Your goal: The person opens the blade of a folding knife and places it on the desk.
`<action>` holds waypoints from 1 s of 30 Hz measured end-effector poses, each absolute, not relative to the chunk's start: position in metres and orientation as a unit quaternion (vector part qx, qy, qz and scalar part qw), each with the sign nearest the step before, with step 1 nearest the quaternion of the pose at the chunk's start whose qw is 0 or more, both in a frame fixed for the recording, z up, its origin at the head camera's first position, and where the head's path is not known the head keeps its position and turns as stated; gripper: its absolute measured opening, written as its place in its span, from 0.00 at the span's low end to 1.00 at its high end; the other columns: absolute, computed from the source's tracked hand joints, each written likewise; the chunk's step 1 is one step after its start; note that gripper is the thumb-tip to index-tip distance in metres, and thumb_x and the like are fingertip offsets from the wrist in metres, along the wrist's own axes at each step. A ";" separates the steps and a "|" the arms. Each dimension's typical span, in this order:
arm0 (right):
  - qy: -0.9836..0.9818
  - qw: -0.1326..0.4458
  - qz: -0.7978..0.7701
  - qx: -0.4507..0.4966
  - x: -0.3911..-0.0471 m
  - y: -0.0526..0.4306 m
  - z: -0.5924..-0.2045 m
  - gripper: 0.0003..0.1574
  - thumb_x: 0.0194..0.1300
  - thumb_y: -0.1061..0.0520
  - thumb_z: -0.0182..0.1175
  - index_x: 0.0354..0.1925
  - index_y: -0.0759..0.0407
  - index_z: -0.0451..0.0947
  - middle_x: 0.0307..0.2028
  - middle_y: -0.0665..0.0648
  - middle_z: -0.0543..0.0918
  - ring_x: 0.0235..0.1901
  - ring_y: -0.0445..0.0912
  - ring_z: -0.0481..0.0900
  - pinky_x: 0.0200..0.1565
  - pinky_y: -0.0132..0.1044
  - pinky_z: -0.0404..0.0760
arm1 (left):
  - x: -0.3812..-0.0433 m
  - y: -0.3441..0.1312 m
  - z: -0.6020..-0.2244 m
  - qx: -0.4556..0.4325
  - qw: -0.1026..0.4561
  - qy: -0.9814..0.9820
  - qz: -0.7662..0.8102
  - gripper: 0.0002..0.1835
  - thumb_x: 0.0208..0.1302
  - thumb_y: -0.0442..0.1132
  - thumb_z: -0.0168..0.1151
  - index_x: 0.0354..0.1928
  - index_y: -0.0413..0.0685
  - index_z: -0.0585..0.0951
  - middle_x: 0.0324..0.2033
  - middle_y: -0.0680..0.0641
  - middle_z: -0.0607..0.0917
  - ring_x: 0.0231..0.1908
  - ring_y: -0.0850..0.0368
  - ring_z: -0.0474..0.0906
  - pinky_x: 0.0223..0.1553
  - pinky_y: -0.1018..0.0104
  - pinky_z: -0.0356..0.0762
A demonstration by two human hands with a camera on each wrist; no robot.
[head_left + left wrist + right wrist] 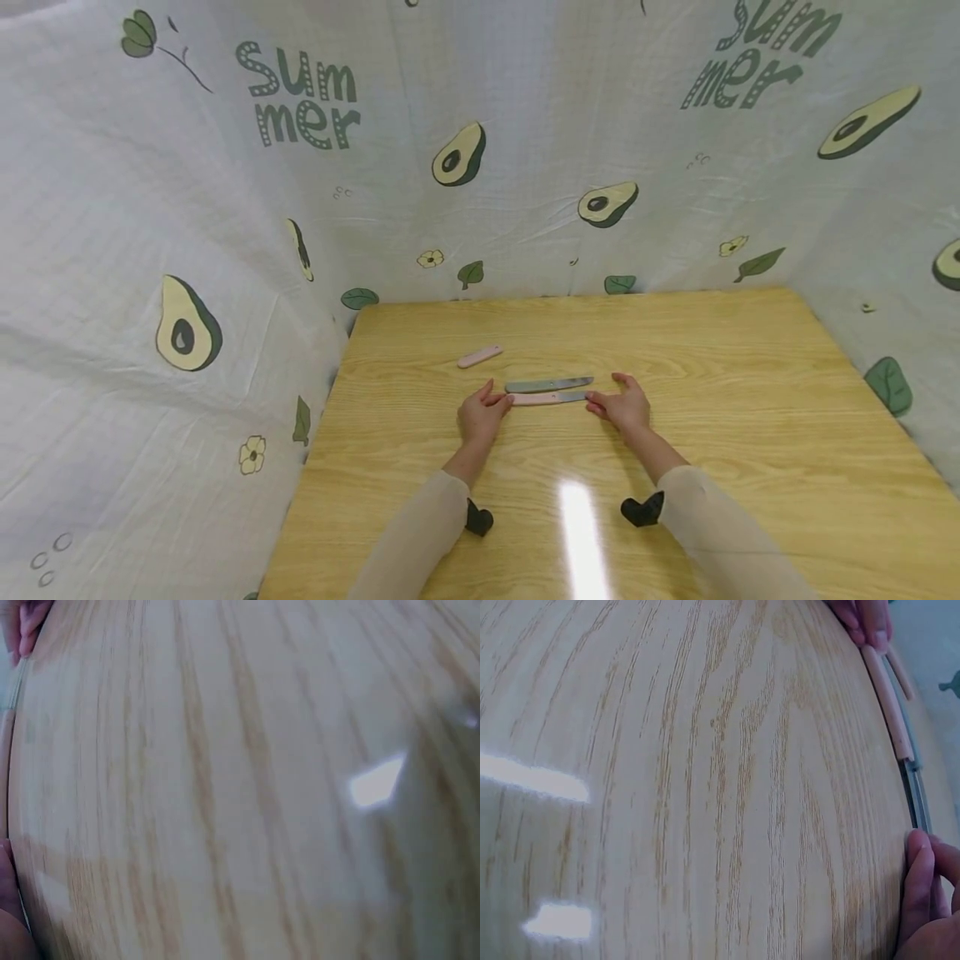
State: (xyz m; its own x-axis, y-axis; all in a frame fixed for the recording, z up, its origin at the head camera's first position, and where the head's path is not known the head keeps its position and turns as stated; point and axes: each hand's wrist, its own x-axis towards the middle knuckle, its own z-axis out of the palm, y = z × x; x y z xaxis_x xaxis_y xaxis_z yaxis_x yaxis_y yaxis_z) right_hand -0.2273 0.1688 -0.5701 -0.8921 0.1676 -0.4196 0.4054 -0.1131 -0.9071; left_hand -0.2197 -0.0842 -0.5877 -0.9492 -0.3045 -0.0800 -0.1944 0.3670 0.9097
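A knife with a pink handle [536, 399] and a short metal blade [573, 397] lies crosswise on the wooden table. My left hand [482, 414] pinches the end of its handle between thumb and fingers. At the other end, my right hand [624, 406] pinches the blade tip. Just behind it lies a second knife with a grey-green handle [528, 386], its blade pointing right, almost parallel to the first. In the right wrist view the pink handle [889, 705] runs between both hands, with my right fingers [920, 862] on the blade end.
Beyond my left hand lies a short pink piece [480, 357] with rounded ends, set at a slant. The wooden table [720, 358] reaches back to a white cloth [525, 100] printed with avocados, which also hangs along both sides. Bright light glares off the tabletop near me.
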 end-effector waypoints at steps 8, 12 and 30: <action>0.668 0.044 -0.710 0.220 -0.231 0.155 -0.570 0.44 0.60 0.66 0.65 0.69 0.65 0.56 0.19 0.47 0.82 0.18 0.36 0.83 0.27 0.27 0.84 | -0.223 -0.103 -0.587 0.184 0.062 -0.801 -0.566 0.32 0.53 0.42 0.74 0.62 0.49 0.76 0.31 0.49 0.90 0.29 0.61 0.86 0.34 0.70 0.84; 0.680 0.012 -0.703 0.209 -0.239 0.140 -0.565 0.36 0.61 0.62 0.66 0.63 0.68 0.64 0.19 0.45 0.83 0.17 0.35 0.81 0.25 0.25 0.83 | -0.229 -0.116 -0.581 0.201 0.108 -0.785 -0.576 0.33 0.53 0.40 0.74 0.62 0.43 0.76 0.32 0.45 0.89 0.31 0.56 0.87 0.35 0.67 0.85; 0.678 0.092 -0.728 0.042 -0.287 0.059 -0.544 0.35 0.71 0.68 0.50 0.72 0.66 0.53 0.65 0.74 0.66 0.66 0.59 0.68 0.55 0.28 0.79 | -0.251 -0.141 -0.571 0.194 0.053 -0.728 -0.655 0.36 0.65 0.36 0.62 0.73 0.46 0.60 0.69 0.41 0.67 0.68 0.43 0.64 0.69 0.55 0.66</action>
State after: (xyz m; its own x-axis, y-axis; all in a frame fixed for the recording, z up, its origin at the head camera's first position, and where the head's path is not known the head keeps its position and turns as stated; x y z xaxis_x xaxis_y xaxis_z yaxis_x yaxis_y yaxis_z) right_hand -0.2866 0.0589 -0.5437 -0.9797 -0.0769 -0.1852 0.1902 -0.0626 -0.9798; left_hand -0.2512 -0.1411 -0.5709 -0.9194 -0.3518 -0.1762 -0.2123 0.0666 0.9749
